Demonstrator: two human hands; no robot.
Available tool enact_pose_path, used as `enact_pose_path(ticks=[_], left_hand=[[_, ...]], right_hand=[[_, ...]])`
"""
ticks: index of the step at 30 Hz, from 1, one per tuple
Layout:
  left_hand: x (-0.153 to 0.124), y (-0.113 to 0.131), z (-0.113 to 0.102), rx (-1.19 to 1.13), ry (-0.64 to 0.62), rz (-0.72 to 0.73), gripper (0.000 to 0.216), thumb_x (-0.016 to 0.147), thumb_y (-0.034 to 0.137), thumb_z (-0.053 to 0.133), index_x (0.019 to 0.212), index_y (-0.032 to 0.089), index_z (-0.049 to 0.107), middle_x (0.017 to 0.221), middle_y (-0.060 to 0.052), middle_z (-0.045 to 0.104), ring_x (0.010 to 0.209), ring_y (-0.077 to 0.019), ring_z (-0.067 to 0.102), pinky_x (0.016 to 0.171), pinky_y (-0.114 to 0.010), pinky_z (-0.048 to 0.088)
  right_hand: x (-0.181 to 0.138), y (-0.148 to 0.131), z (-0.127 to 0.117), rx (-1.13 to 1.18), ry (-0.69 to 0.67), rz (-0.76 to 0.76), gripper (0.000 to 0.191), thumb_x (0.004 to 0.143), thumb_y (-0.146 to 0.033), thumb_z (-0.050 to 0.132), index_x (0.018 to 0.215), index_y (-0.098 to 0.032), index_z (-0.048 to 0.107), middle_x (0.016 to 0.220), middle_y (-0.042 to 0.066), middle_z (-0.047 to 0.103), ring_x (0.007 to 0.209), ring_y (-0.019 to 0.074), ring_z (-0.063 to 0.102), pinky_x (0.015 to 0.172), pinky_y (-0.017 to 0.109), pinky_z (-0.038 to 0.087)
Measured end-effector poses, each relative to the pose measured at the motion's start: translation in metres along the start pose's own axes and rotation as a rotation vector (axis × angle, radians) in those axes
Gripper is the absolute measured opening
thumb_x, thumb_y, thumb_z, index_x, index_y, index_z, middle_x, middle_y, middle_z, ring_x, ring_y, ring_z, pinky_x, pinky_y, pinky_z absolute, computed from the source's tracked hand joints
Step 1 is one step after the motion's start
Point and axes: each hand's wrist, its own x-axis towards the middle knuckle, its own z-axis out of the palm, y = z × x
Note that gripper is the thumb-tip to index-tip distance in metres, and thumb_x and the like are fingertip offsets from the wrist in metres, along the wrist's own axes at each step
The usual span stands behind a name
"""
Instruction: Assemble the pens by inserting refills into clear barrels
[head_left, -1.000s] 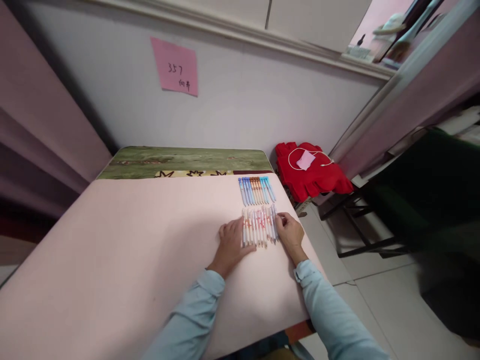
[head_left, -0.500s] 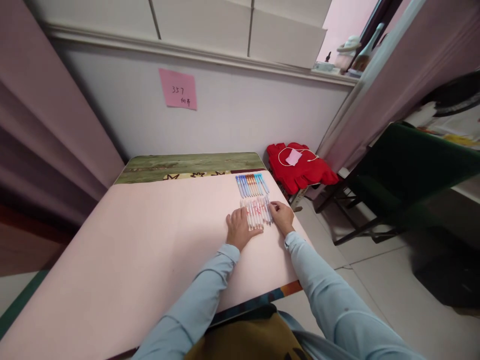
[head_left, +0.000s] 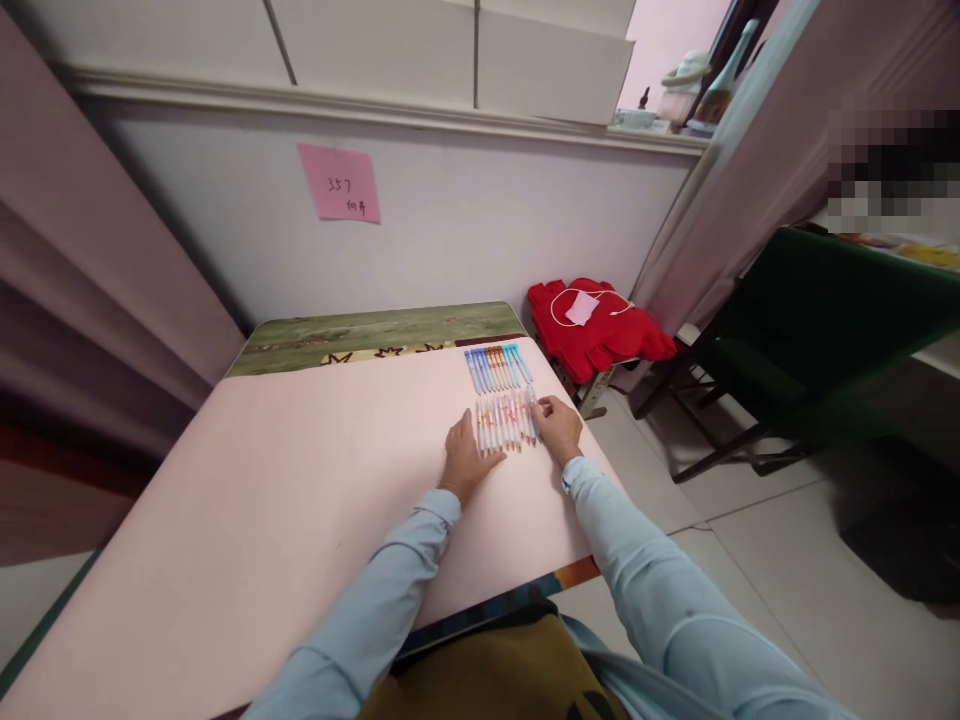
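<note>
A row of several white pens with pink print [head_left: 504, 423] lies on the pink table [head_left: 300, 500], near its right edge. My left hand [head_left: 463, 462] rests flat against the left side of that row, fingers stretched out. On the row's right side sits my right hand [head_left: 558, 428], fingers curled at the outermost pens. Just behind lies a second row of blue and orange pens [head_left: 495, 367], touched by neither hand.
A green patterned cloth [head_left: 375, 330] covers the table's far end against the wall. A pink note [head_left: 339, 183] hangs on the wall. A red garment with a white cable [head_left: 596, 325] lies on a stand to the right. A dark green chair [head_left: 810, 330] stands farther right.
The view has pulled back and tilted up, so the table looks farther away. Both hands stay at the sides of the near pen row.
</note>
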Motion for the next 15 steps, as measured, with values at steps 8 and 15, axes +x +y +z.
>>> enact_pose_path(ticks=[8, 15], left_hand=[[-0.023, -0.007, -0.005, 0.039, 0.013, 0.014, 0.050, 0.079, 0.040, 0.070, 0.121, 0.014, 0.059, 0.141, -0.023, 0.053, 0.136, -0.0353, 0.045, 0.115, -0.056, 0.026], [-0.021, 0.005, -0.010, 0.061, -0.049, 0.031, 0.037, 0.084, 0.034, 0.066, 0.117, 0.017, 0.060, 0.141, -0.020, 0.054, 0.135, -0.0321, 0.046, 0.115, -0.059, 0.022]], right_hand=[[-0.002, 0.002, -0.001, -0.002, -0.017, -0.028, 0.034, 0.090, -0.042, 0.051, 0.109, -0.028, 0.074, 0.092, 0.004, 0.075, 0.084, 0.0201, 0.063, 0.071, 0.027, 0.039], [-0.002, 0.006, -0.001, 0.027, -0.012, -0.022, 0.034, 0.089, -0.043, 0.050, 0.106, -0.026, 0.075, 0.090, 0.004, 0.075, 0.084, 0.0199, 0.064, 0.072, 0.026, 0.041]])
